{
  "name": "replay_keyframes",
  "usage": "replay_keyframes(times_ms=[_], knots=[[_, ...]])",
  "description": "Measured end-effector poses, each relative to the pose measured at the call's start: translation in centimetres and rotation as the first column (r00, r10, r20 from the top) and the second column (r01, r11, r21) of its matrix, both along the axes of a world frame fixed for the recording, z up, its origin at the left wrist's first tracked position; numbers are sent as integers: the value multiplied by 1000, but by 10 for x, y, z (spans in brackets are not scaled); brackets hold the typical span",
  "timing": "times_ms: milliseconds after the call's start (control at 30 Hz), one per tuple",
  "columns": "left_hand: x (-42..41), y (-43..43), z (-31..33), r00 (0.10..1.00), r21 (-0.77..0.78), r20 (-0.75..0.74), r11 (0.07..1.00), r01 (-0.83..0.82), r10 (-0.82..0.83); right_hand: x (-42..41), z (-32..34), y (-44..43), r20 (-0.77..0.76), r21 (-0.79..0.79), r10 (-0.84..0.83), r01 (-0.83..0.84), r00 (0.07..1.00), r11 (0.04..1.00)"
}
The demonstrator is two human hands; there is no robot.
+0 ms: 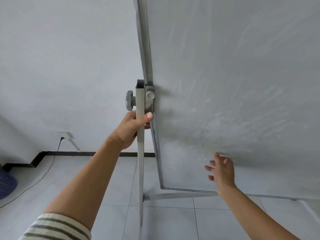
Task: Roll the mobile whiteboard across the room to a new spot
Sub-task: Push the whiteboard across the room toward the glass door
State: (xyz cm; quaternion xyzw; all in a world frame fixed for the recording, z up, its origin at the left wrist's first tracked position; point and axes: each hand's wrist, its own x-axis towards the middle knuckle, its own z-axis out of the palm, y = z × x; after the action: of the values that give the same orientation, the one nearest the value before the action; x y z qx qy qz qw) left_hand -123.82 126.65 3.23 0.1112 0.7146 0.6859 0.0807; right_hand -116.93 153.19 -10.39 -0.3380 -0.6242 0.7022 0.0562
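The mobile whiteboard (pixel 233 75) fills the right side of the view, its smeared white panel tilted on a grey metal stand. My left hand (pixel 132 128) is wrapped around the stand's upright post (pixel 140 163), just below the two grey clamp knobs (pixel 130 100). My right hand (pixel 221 172) hovers with fingers spread in front of the lower part of the panel; whether it touches the surface I cannot tell. A crossbar (pixel 180 196) runs under the panel's bottom edge. The wheels are out of view.
A white wall (pixel 69 66) with a black skirting strip (pixel 72 153) stands close behind the board. A black cable (pixel 52 163) runs from a wall socket across the tiled floor (pixel 166 220). A dark blue basket (pixel 6 185) sits at the far left.
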Motion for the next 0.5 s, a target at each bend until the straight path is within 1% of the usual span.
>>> replay_keyframes(times_ms=[167,267,367,500], knots=[[-22,55,-3,994,10,-19,994,108,-108,-11,6,0,-22,63,-66,67,998,996],[-36,86,-1,977,11,-15,977,213,-213,-18,7,-6,-6,174,-61,61,998,983],[-46,111,-3,951,-3,11,951,309,-309,-22,2,-19,77,288,-21,-2,997,958],[-51,142,-6,910,11,-2,910,415,-415,-21,3,-41,139,341,41,-87,989,936]])
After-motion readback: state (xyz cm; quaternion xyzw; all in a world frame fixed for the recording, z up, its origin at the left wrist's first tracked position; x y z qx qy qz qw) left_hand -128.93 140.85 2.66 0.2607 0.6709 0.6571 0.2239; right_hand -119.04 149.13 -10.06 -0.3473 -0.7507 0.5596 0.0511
